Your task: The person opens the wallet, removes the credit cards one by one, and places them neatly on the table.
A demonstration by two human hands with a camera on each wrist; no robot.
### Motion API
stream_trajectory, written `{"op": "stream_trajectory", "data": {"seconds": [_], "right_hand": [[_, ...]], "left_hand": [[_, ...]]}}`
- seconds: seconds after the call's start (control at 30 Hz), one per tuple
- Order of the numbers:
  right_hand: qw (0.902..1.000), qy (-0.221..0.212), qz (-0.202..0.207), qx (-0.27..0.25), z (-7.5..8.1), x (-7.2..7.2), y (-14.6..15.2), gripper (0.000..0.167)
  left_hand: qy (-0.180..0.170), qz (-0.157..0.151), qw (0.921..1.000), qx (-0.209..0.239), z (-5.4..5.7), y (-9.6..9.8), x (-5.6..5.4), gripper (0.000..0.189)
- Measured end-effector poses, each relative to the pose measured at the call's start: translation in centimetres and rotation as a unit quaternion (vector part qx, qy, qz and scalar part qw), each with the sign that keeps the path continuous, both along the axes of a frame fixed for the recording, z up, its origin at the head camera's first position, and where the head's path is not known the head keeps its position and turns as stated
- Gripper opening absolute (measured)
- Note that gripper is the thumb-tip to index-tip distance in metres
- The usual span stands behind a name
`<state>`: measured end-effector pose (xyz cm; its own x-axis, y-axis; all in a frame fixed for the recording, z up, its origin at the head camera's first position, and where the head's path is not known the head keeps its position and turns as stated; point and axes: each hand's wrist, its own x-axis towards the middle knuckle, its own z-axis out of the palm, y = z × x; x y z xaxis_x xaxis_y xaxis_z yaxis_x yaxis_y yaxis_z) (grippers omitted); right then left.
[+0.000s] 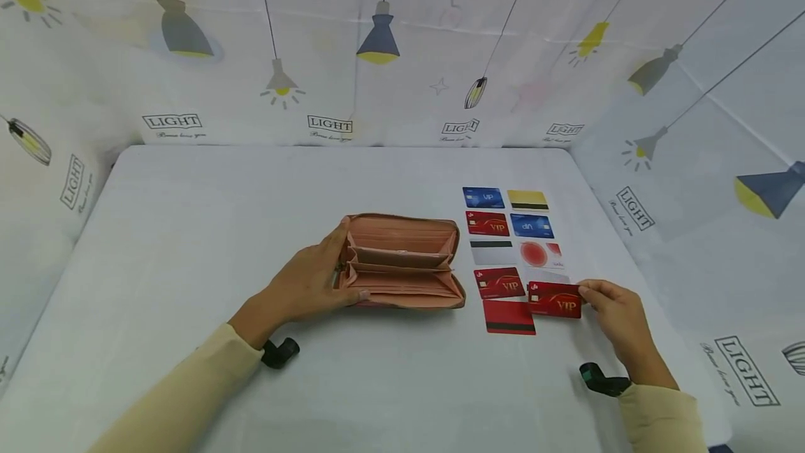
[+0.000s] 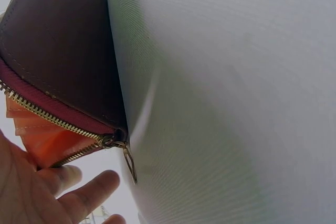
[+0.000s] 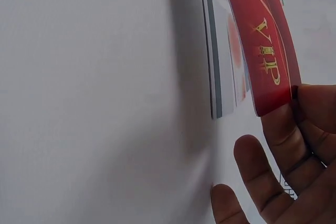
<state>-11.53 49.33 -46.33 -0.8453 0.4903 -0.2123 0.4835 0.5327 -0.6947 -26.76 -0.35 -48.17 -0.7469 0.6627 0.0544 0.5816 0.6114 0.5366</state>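
A pink zip wallet [image 1: 402,257] lies open on the table, its inner pockets showing. My left hand [image 1: 308,278] grips its left end, with the thumb over the lower edge. The left wrist view shows the wallet's dark outer side [image 2: 58,40] and its gold zipper [image 2: 52,116]; part of that hand is out of frame. My right hand [image 1: 619,320] pinches the right edge of a red VIP card [image 1: 555,299] between thumb and fingers. In the right wrist view this card [image 3: 262,45] is tilted, raised above a white card with a grey stripe [image 3: 214,51].
Right of the wallet, several cards lie in two columns: blue cards [image 1: 483,198], a yellow card [image 1: 528,200], red VIP cards [image 1: 499,283], a white card with a red circle [image 1: 534,254] and a red striped card [image 1: 509,317]. Lamp-printed cloth [image 1: 402,89] surrounds the white table [image 1: 220,194].
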Motion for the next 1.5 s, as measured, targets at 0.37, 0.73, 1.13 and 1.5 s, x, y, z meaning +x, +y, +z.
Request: {"op": "stream_trajectory", "data": {"seconds": [0.37, 0.73, 1.13, 1.5], "right_hand": [[0.9969, -0.075, -0.021, -0.004, -1.1, 0.9, 2.2, 0.042], [0.9882, -0.126, 0.006, 0.087, -0.8, 0.6, 1.9, 0.042], [0.9822, -0.122, 0.021, 0.141, -0.4, 0.4, 1.1, 0.041], [0.9809, -0.114, 0.011, 0.158, -0.6, 0.5, 0.9, 0.038]], "left_hand": [[0.0, -0.003, 1.0, 0.002, 0.0, -0.1, 0.0, 0.123], [-0.004, -0.003, 1.0, 0.0, 0.1, -0.1, 0.0, 0.123], [0.001, -0.003, 1.0, 0.0, 0.1, -0.1, 0.0, 0.124], [0.007, -0.004, 1.0, -0.004, 0.1, -0.1, 0.0, 0.123]]}}
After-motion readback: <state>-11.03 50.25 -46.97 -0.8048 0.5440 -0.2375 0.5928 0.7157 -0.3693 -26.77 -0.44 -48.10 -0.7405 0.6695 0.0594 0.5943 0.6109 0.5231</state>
